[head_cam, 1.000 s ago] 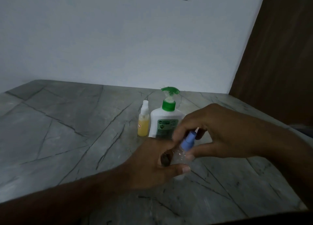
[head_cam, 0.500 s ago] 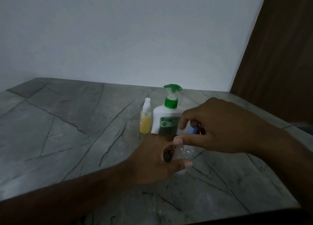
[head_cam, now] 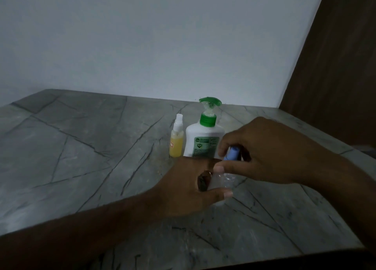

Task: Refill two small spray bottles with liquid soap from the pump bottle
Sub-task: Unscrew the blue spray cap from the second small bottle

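The one camera sits on my head, looking forward and down across the grey stone counter (head_cam: 85, 164) toward the white wall (head_cam: 142, 45). My forearms enter from the bottom edge, close beneath the wide-angle lens.

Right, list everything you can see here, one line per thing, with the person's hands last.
pump bottle: one, white with a green pump and collar, upright on the counter behind the hands.
yellow spray bottle: one, clear with yellow liquid and a white top, upright just left of the pump bottle.
clear spray bottle: one, clear body, held between both hands.
blue spray top: one, blue, above the clear bottle, pinched by the right hand.
counter: one, grey veined stone.
wall: white, behind the counter.
wooden panel: brown, at right.
left hand: wrapped around the clear bottle's body.
right hand: on the blue top.
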